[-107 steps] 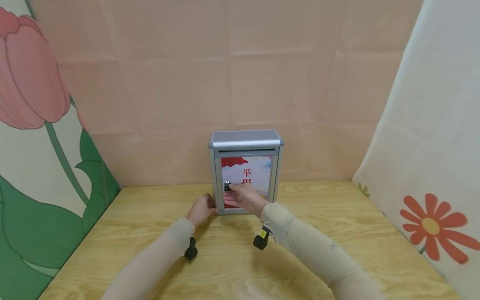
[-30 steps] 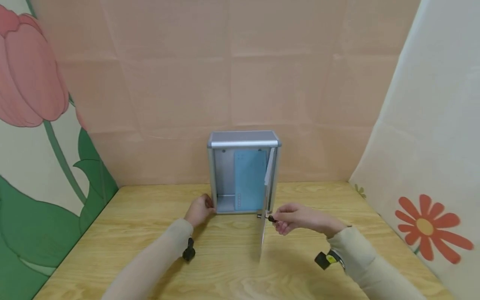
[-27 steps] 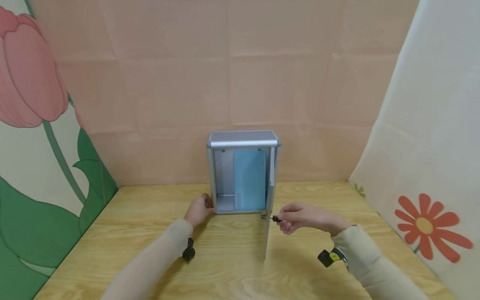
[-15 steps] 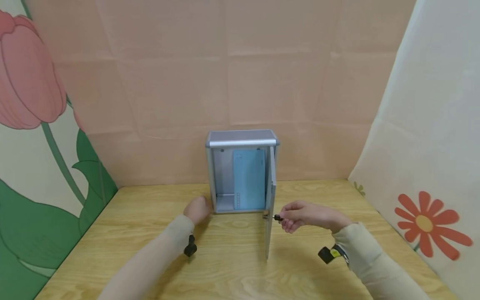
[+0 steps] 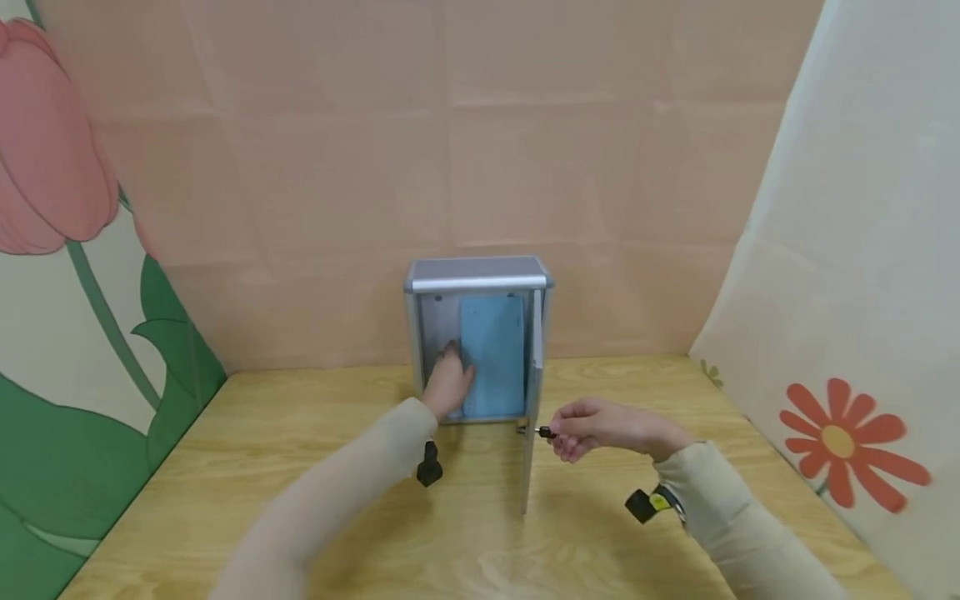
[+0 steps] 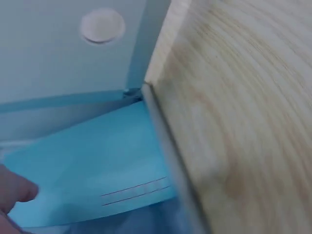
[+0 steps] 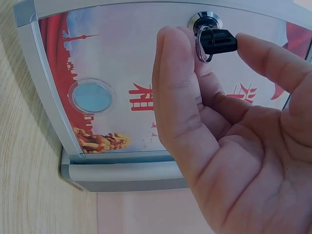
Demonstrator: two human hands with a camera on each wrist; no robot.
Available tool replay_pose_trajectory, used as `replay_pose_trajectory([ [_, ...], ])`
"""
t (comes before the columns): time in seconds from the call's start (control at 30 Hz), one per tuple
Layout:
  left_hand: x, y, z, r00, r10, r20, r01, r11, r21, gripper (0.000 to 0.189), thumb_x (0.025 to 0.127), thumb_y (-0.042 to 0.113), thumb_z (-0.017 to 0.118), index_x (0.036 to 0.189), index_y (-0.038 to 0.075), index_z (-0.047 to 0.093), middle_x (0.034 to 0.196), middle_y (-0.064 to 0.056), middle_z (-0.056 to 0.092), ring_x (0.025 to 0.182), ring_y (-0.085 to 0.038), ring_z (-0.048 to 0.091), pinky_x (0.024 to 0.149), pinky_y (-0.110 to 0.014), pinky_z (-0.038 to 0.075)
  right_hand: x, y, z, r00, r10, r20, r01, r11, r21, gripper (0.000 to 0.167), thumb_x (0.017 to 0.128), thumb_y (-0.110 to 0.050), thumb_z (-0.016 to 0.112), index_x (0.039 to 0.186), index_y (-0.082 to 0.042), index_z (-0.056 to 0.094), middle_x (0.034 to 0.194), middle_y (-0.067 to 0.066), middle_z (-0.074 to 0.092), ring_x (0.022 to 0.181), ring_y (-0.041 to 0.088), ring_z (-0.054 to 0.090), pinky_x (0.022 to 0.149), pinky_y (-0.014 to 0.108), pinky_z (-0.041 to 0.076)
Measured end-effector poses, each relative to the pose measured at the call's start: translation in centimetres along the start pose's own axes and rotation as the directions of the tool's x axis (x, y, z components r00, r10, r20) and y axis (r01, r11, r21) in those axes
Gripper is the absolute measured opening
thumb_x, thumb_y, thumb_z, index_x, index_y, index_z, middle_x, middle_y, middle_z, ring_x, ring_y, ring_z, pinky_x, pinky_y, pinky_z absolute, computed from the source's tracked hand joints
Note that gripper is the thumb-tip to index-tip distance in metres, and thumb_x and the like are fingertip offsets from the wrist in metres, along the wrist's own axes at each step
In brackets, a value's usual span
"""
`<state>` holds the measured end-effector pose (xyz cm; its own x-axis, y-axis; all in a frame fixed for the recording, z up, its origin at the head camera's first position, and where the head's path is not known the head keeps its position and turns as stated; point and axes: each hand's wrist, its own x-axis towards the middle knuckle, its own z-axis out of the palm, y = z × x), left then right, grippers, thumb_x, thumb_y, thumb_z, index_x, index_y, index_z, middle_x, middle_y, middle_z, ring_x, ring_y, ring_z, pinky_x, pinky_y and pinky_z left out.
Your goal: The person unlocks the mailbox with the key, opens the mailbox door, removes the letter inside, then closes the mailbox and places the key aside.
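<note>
The left hand (image 5: 447, 383) reached into the metal box (image 5: 480, 284), and we saw its fingers loose, closed around nothing, the thumb in front of the left side of a blue envelope (image 5: 492, 354). We could not tell whether it touched the paper. The envelope stood upright inside the box, right of its middle, and the left wrist view showed us thin red lines (image 6: 135, 191) near one end.

The box stood near the middle of the desk (image 5: 300, 408)'s far edge. Its door (image 5: 532, 400) hung open on the right, pointing toward the desk's near edge. At the door's outer face, we found the right hand (image 7: 219, 131) pinching a black key (image 7: 222, 43) that sat in the lock (image 7: 207, 22), with a metal ring (image 7: 199, 46) hanging from it. Behind the desk's far edge we saw a pink cloth (image 5: 450, 150).
</note>
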<state>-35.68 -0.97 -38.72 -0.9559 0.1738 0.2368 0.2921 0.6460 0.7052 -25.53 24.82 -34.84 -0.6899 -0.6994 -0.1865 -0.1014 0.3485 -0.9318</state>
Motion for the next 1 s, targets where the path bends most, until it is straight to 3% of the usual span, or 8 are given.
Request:
replay_pose_trajectory([
  [0.13, 0.9, -0.9, 1.7, 0.995, -0.084, -0.047, 0.073, 0.978, -0.197, 0.057, 0.100, 0.019, 0.051, 0.145, -0.007, 0.028, 0.145, -0.028, 0.039, 0.135, -0.039, 0.040, 0.107, -0.049, 0.038, 0.4, -0.2, 0.2, 1.000, -0.004, 0.009, 0.004, 1.000, 0.005, 0.027, 0.102, -0.019, 0.048, 0.103, 0.007, 0.055, 0.092, 0.010, 0.065, 0.083, 0.015, 0.065, 0.080, 0.033, 0.057],
  [0.27, 1.3, -1.6, 2.6, 0.984, -0.167, -0.063, 0.128, 0.905, -0.405, 0.052, 0.100, 0.020, 0.051, 0.144, -0.003, 0.035, 0.144, -0.024, 0.042, 0.133, -0.037, 0.042, 0.106, -0.050, 0.039, 0.6, -0.2, 0.3, 1.000, -0.008, 0.020, 0.008, 1.000, 0.008, 0.028, 0.102, -0.020, 0.049, 0.103, 0.007, 0.055, 0.092, 0.009, 0.065, 0.082, 0.014, 0.064, 0.078, 0.031, 0.057],
  [0.37, 1.5, -2.0, 2.9, 0.980, -0.180, -0.089, 0.117, 0.871, -0.478, 0.047, 0.100, 0.015, 0.051, 0.142, -0.004, 0.040, 0.138, -0.025, 0.048, 0.125, -0.036, 0.049, 0.099, -0.049, 0.044, 0.6, -0.2, 0.3, 1.000, -0.010, 0.021, 0.010, 1.000, 0.011, 0.029, 0.102, -0.021, 0.049, 0.103, 0.007, 0.055, 0.092, 0.010, 0.065, 0.082, 0.014, 0.064, 0.079, 0.031, 0.057],
  [0.5, 1.2, -2.2, 2.6, 0.983, -0.117, -0.142, 0.047, 0.905, -0.423, 0.035, 0.099, 0.014, 0.052, 0.130, -0.003, 0.052, 0.118, -0.020, 0.059, 0.104, -0.029, 0.057, 0.084, -0.041, 0.048, 0.6, 0.0, 0.3, 1.000, -0.007, 0.021, 0.007, 1.000, 0.019, 0.029, 0.102, -0.021, 0.049, 0.103, 0.007, 0.055, 0.092, 0.010, 0.065, 0.082, 0.014, 0.065, 0.078, 0.030, 0.057],
  [0.67, -0.7, -1.3, 0.8, 0.973, 0.067, -0.219, -0.131, 0.948, -0.289, 0.018, 0.099, 0.014, 0.055, 0.111, 0.002, 0.060, 0.097, -0.013, 0.062, 0.089, -0.024, 0.058, 0.076, -0.037, 0.048, 0.5, 0.0, 0.2, 1.000, -0.004, 0.019, 0.004, 1.000, 0.026, 0.028, 0.102, -0.020, 0.050, 0.103, 0.007, 0.055, 0.092, 0.010, 0.066, 0.082, 0.015, 0.065, 0.078, 0.030, 0.057],
  [0.8, -3.4, -0.8, -1.4, 0.958, 0.148, -0.245, -0.223, 0.922, -0.316, 0.012, 0.099, 0.012, 0.054, 0.108, 0.005, 0.059, 0.096, -0.013, 0.062, 0.085, -0.021, 0.057, 0.072, -0.033, 0.049, 0.6, -0.1, 0.2, 1.000, -0.004, 0.014, 0.004, 1.000, 0.027, 0.029, 0.102, -0.020, 0.049, 0.103, 0.009, 0.054, 0.092, 0.010, 0.066, 0.082, 0.014, 0.065, 0.078, 0.030, 0.057],
  [0.93, -6.0, -1.4, -3.9, 0.950, 0.164, -0.267, -0.266, 0.872, -0.411, 0.012, 0.099, 0.012, 0.054, 0.106, 0.004, 0.059, 0.092, -0.012, 0.062, 0.075, -0.013, 0.053, 0.064, -0.022, 0.045, 0.5, -0.1, 0.1, 1.000, 0.001, 0.016, -0.002, 1.000, 0.025, 0.029, 0.102, -0.020, 0.050, 0.104, 0.009, 0.054, 0.091, 0.008, 0.066, 0.081, 0.014, 0.065, 0.077, 0.030, 0.057],
  [1.0, -6.7, -1.6, -5.7, 0.933, 0.160, -0.322, -0.303, 0.834, -0.462, 0.012, 0.098, 0.012, 0.055, 0.106, 0.004, 0.059, 0.093, -0.007, 0.063, 0.078, -0.008, 0.055, 0.067, -0.018, 0.047, 0.5, -0.1, 0.1, 1.000, 0.003, 0.022, -0.004, 1.000, 0.024, 0.030, 0.102, -0.020, 0.050, 0.104, 0.009, 0.054, 0.091, 0.008, 0.066, 0.082, 0.014, 0.065, 0.078, 0.030, 0.057],
])
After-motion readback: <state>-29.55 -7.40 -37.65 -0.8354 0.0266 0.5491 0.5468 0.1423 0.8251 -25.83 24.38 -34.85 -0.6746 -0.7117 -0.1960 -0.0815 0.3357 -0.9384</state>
